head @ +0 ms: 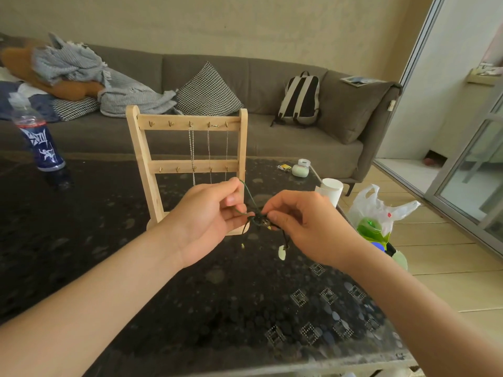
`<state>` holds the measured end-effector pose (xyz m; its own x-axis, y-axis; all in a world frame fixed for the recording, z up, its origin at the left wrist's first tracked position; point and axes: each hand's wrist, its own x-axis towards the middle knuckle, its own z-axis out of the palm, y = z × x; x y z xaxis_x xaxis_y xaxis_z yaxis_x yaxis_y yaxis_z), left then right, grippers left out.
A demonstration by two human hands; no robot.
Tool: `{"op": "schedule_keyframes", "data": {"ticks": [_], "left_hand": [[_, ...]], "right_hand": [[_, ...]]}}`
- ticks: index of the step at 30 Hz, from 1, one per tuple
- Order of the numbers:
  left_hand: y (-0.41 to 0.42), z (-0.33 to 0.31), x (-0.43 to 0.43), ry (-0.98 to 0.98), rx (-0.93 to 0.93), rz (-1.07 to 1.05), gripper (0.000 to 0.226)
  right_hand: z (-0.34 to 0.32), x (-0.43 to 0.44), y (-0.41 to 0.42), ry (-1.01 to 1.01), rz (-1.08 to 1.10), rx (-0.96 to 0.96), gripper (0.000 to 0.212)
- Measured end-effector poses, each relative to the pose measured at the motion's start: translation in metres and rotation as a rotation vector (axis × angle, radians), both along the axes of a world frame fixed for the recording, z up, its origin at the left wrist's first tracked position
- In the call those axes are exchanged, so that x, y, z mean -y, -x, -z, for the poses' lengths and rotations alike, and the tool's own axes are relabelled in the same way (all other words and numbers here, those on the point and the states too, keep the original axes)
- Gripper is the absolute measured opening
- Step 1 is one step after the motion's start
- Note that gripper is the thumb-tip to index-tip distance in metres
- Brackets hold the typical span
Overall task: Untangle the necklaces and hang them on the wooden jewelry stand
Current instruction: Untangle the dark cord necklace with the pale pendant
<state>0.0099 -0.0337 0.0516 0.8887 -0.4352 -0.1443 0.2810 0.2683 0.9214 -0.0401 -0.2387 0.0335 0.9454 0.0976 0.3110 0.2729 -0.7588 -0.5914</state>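
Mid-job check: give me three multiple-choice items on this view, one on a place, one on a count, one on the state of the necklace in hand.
1. Where does the blue-labelled bottle stand on the table, relative to the wooden jewelry stand?
A. Left of it
B. Right of it
C. Directly in front

2. How many hooks does the stand's top rail carry?
A. Two
B. Five
C. Nine

3. What state is the dark green cord necklace in?
A. Hung on the stand
B. Lying loose on the table
C. Tangled, pinched between left hand and right hand

1 A: bottle is far left, stand central.
2 B: five hooks show along the rail.
3 C: both hands' fingertips pinch the tangle above the table.
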Motion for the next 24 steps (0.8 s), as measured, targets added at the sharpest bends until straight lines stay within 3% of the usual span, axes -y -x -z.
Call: {"op": "schedule_keyframes", "data": {"ticks": [8,15,18,22,24], "left_hand": [[-0.006,-0.001,-0.004,0.149,-0.043,-0.134,0.015],[-0.012,0.013,-0.009,-0.433,0.320,-0.253,0.028],[-0.011,0.012,-0.009,-0.518,0.392,-0.167,0.042],[-0.006,0.008,-0.009,-0.518,0.415,0.013,0.071],[-0.004,0.011,-0.010,-0.536,0.420,0.096,0.068]], "right_hand": [[-0.002,0.000,0.004,0.008,-0.054,-0.119,0.018],[-0.003,0.006,0.008,-0.205,-0.005,-0.199,0.013],[-0.006,0.002,0.009,-0.307,0.011,-0.204,0.006],[-0.010,-0.003,0.009,-0.398,0.082,-0.244,0.017],[-0.011,-0.005,0.008,-0.447,0.102,-0.262,0.022]]}}
